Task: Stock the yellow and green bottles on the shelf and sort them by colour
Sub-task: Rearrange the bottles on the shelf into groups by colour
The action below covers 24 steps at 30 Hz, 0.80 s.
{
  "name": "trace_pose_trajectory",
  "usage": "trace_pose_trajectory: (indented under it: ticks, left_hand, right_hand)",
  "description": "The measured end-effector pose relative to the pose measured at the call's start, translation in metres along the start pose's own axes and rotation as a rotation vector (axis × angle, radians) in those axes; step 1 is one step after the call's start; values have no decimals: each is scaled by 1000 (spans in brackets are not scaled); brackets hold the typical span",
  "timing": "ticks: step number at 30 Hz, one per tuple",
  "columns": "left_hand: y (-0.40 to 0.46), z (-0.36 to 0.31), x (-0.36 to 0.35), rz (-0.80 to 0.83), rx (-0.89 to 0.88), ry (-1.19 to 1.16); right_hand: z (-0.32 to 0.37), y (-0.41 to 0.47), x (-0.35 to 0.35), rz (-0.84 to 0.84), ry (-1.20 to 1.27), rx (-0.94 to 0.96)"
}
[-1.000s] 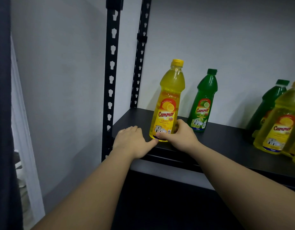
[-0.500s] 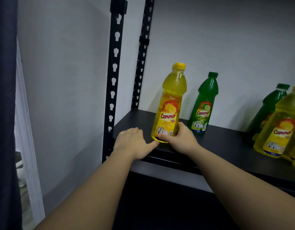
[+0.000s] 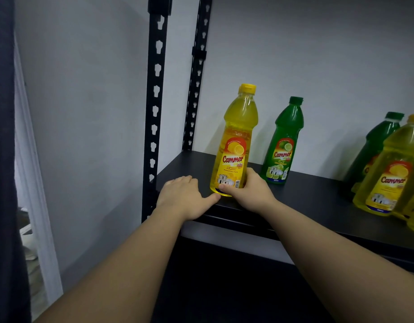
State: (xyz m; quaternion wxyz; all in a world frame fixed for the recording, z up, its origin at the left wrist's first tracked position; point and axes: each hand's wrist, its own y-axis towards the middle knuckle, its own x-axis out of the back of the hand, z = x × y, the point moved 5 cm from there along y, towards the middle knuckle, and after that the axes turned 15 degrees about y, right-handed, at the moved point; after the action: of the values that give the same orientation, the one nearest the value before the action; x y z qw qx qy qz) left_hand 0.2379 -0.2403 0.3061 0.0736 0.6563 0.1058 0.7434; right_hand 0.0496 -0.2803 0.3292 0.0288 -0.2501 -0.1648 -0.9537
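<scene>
**Lemon bottle held at the front left of the shelf**

The yellow bottle (image 3: pixel 234 145) stands upright on the black shelf (image 3: pixel 318 206), close to the shelf's front edge and toward its left end. Its label faces the camera and its yellow cap is on.

Right hand (image 3: pixel 250 192): grips the base of the yellow bottle, thumb across the lower front of the label, fingers curled round the right side.

Left hand (image 3: pixel 180 197): lies palm down on the front left corner of the shelf with fingers relaxed and holding nothing. Its thumb reaches toward the base of the yellow bottle; contact cannot be confirmed.

A green bottle (image 3: pixel 283 145) stands upright behind and to the right of the yellow bottle, near the rear edge of the shelf, apart from it.

At the right end of the shelf, a second green bottle (image 3: pixel 376 150) stands at the rear. A second yellow bottle (image 3: pixel 392 173) stands just in front of it and partly covers it. More yellow bottles are cut off by the picture edge.

Two black slotted uprights (image 3: pixel 154 108) rise at the left end of the shelf against a grey wall (image 3: pixel 89 113)
</scene>
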Motion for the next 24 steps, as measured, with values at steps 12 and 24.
trace_pose_trajectory:
  ticks: [12, 24]
  left_hand:
    - [-6, -4, 5, -29, 26, -8]
    - [-45, -38, 23, -218, 112, -190]
  right_hand:
    - [-16, -50, 55, 97, -174, -24]
    - [-59, -101, 151, -45, -382, -45]
